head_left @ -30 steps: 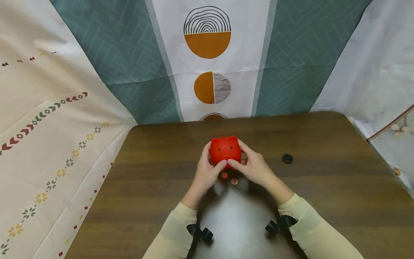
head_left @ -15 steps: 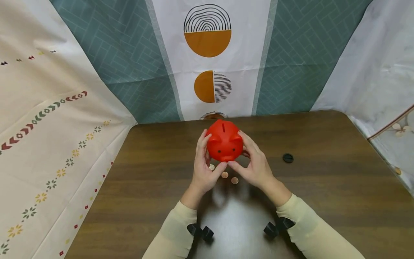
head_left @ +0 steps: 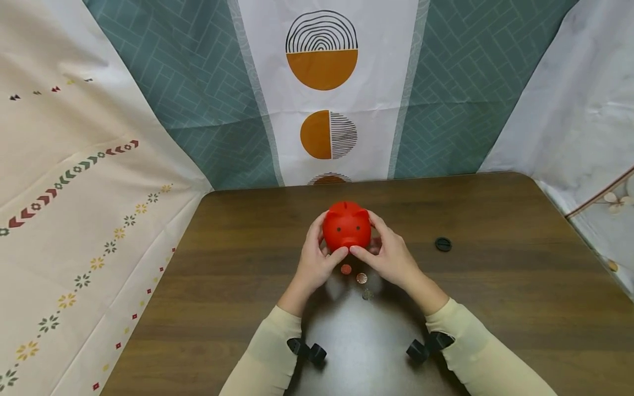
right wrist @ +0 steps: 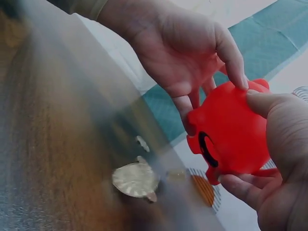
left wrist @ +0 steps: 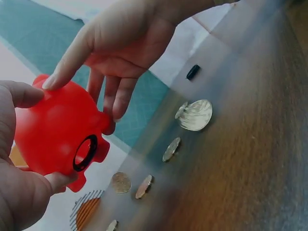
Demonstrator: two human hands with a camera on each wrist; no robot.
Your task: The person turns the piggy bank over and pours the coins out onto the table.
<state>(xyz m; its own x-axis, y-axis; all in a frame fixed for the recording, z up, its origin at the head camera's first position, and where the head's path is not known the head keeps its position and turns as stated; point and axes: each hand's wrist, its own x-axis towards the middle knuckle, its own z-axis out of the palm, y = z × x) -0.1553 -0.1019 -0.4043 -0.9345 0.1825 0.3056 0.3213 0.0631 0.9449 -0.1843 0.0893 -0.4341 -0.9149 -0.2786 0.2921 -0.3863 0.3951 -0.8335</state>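
Note:
A red piggy bank [head_left: 346, 226] is held up over the table, its snout toward me. My left hand [head_left: 317, 256] grips its left side and my right hand [head_left: 388, 250] its right, both thumbs meeting near the snout. In the left wrist view a black-rimmed round hole [left wrist: 85, 153] shows in its underside, with no plug in it. Below the bank lie a reddish coin [head_left: 346, 269], a copper coin [head_left: 361, 278] and a duller coin [head_left: 367, 294]. A larger silvery, blurred coin shape [right wrist: 136, 180] appears in the right wrist view.
A round black plug [head_left: 443, 244] lies on the wooden table [head_left: 247, 247] to the right of the hands. Patterned cloths hang behind the table [head_left: 327, 71] and along its left side [head_left: 99, 220]. Black wrist devices [head_left: 317, 353] sit by both sleeves.
The piggy bank tipped forward and rose, showing its slot, then came back down. A duller coin now shows nearer me on the table. Both hands have kept their grip.

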